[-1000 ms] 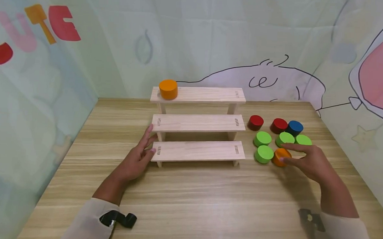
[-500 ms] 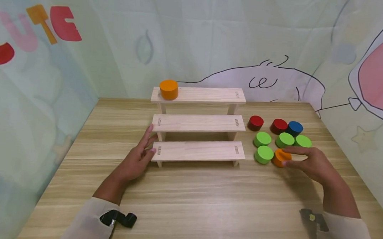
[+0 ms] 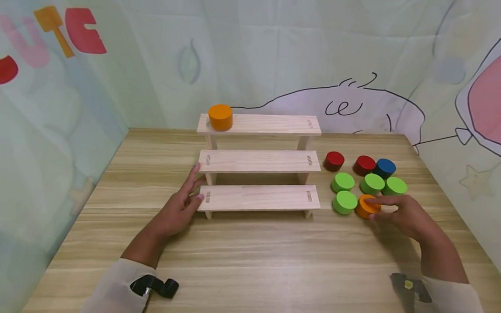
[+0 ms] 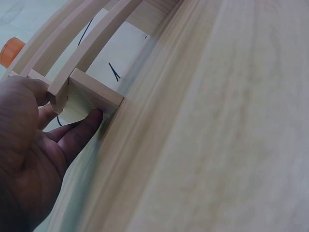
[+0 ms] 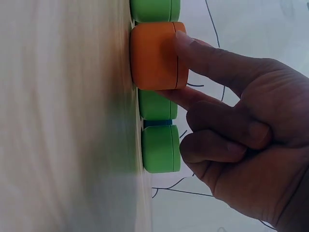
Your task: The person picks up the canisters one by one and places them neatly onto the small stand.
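A three-step wooden stand [image 3: 257,196] stands on the table. My left hand [image 3: 177,214] rests against its left side, its thumb at the lowest step and a finger reaching the middle step. In the left wrist view, fingers [image 4: 89,125] touch the stand's leg. My right hand [image 3: 409,219] pinches an orange cylinder [image 5: 152,58] between thumb and index finger, its other fingers folded. That cylinder still sits on the table, beside a green cylinder [image 3: 345,202]. Another orange cylinder [image 3: 220,118] stands on the top step's left end.
Beyond the held cylinder are more green cylinders [image 3: 372,184], two red ones [image 3: 334,161] and a blue one [image 3: 385,168]. A printed cloth backdrop [image 3: 254,58] rises behind the wood-grain table [image 3: 262,269].
My right thumb and index finger have shifted slightly on the orange cylinder, the index finger sitting a little lower. The left hand and the stand have stayed where they were.
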The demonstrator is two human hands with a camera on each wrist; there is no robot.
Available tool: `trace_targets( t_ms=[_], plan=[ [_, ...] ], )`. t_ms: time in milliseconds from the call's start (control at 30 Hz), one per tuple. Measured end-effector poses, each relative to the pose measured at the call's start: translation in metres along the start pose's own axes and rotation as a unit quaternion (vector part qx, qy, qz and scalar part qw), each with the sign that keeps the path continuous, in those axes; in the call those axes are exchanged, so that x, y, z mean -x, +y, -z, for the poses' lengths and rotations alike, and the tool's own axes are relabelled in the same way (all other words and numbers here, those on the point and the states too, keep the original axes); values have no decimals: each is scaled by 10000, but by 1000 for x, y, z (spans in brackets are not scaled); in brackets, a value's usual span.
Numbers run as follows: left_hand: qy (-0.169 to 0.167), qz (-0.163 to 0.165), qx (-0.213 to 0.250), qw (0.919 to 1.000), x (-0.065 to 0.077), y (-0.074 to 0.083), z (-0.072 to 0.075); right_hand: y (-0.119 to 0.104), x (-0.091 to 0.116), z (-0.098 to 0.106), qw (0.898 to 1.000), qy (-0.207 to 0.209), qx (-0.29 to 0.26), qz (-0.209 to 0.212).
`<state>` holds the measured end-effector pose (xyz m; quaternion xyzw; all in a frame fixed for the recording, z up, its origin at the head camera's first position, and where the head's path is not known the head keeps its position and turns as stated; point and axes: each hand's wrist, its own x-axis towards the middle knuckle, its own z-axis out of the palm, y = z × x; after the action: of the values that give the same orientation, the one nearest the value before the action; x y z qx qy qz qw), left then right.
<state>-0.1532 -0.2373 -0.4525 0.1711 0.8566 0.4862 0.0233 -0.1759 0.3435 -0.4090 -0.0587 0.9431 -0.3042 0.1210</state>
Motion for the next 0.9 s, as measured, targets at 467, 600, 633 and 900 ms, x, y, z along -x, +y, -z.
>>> trace_targets(
  t_ms=[467,600,633,900],
  plan=[
    [20,2,-109,9999,0,0,0,3,0,-1,9996,103,222,147],
    [6,-3,-85,10000,0,1,0,3,1,0,9992,204,289,208],
    [8,-2,-84,10000,0,1,1,3,1,1,9991,223,294,219],
    [0,-43,-78,10000,0,0,0,3,5,3,9993,291,206,102]
  ],
)
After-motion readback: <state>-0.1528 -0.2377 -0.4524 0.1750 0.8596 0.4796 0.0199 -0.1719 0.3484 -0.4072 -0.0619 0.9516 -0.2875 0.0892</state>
